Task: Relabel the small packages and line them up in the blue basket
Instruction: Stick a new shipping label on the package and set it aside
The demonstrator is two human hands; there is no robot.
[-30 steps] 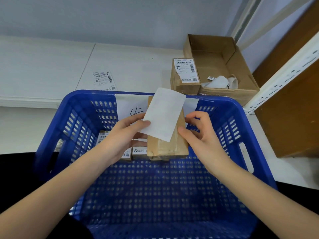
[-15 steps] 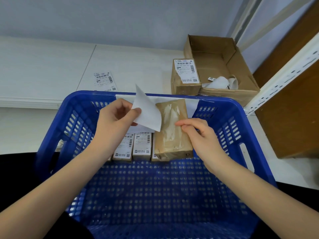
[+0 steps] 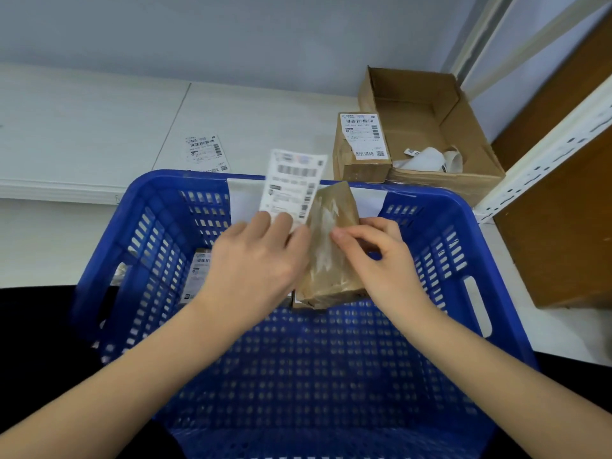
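Blue basket fills the lower frame; at its centre my left hand pinches a printed label, my right hand grips the brown package upright. I think the label could crease or stick crooked if my pinch slips. Labelled packages sit lower left. A box and a loose label lie beyond on the worktop.

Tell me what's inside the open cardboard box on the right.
The open cardboard box holds crumpled white label backing strips near its front wall. Its floor is otherwise bare brown card; the front wall hides the nearest part of the floor.
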